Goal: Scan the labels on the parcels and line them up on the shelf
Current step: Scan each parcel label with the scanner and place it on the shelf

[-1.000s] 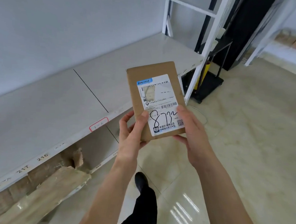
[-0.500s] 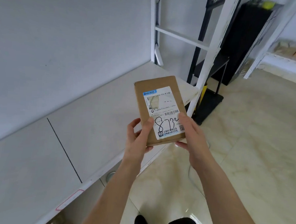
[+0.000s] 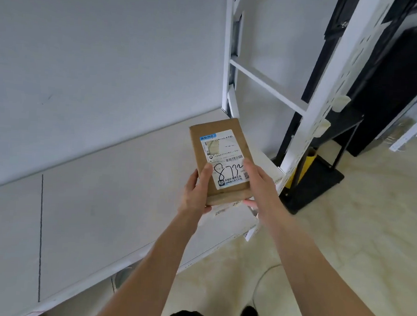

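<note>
A flat brown cardboard parcel (image 3: 221,146) with a white shipping label and handwritten black digits is held label-up over the right end of the white shelf board (image 3: 107,200). My left hand (image 3: 196,192) grips its near left edge, thumb on top beside the label. My right hand (image 3: 257,182) holds the near right edge, thumb on the label and fingers underneath. The parcel's near end is partly covered by my hands. No scanner is in view.
White shelf uprights (image 3: 309,129) and a cross bar (image 3: 268,87) stand just right of the parcel. A black stand (image 3: 316,181) with a yellow roll (image 3: 302,168) sits on the tiled floor (image 3: 356,240). The white wall (image 3: 98,65) backs the shelf.
The view has shifted right along the shelf and closer to it. Both hands keep the same hold, and the parcel now hangs over the shelf's right end near the upright.
</note>
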